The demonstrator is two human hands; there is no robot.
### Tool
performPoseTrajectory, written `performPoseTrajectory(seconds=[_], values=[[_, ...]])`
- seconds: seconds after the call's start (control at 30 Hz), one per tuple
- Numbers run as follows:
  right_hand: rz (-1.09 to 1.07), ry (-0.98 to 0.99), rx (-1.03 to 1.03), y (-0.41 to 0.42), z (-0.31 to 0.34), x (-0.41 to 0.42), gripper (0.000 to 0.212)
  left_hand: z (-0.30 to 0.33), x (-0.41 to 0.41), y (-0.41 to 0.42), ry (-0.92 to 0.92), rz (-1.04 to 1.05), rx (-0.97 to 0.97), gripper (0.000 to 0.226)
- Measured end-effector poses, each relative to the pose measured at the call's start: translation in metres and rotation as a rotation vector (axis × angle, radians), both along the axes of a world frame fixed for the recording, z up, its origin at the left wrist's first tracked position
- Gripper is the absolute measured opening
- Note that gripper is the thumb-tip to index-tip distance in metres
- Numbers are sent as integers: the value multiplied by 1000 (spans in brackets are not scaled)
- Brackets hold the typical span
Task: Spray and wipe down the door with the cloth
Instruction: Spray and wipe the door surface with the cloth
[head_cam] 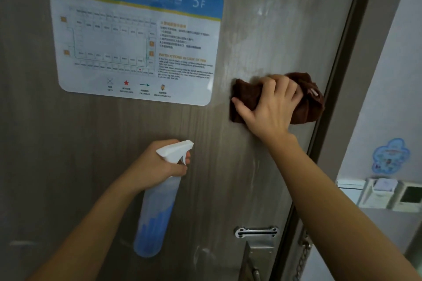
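Note:
A grey-brown wood-grain door (pixel 114 143) fills most of the head view. My right hand (pixel 271 105) presses a bunched dark brown cloth (pixel 308 102) flat against the door near its right edge, fingers spread over it. My left hand (pixel 159 164) grips the neck of a translucent spray bottle (pixel 155 212) with blue liquid and a white trigger head, held upright close to the door, nozzle pointing right. Faint wet streaks show on the door above and below the cloth.
A blue and white evacuation plan poster (pixel 137 36) is stuck on the door's upper left. A metal chain-guard plate (pixel 257 232) and lever handle (pixel 253 262) sit at lower right. The dark door frame (pixel 342 75) and a wall with switch panels (pixel 388 196) lie right.

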State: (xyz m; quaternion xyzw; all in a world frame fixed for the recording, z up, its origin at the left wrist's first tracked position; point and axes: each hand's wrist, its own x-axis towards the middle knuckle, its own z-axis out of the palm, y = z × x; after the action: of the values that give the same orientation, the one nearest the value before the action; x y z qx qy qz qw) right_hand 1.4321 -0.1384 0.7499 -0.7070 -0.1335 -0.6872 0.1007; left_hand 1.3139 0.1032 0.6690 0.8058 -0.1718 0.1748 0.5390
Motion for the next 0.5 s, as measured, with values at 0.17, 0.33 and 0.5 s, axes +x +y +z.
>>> performPoseTrajectory(seconds=[0.17, 0.33, 0.5], values=[[-11, -20, 1, -1, -1, 1, 66, -9, 7, -17, 26, -14, 53, 13], [12, -37, -11, -3, -1, 2, 63, -12, 10, -35, 15, -10, 48, 17], [22, -31, -23, -4, -3, 3, 63, -21, 11, -49, 24, 0, 62, 19]])
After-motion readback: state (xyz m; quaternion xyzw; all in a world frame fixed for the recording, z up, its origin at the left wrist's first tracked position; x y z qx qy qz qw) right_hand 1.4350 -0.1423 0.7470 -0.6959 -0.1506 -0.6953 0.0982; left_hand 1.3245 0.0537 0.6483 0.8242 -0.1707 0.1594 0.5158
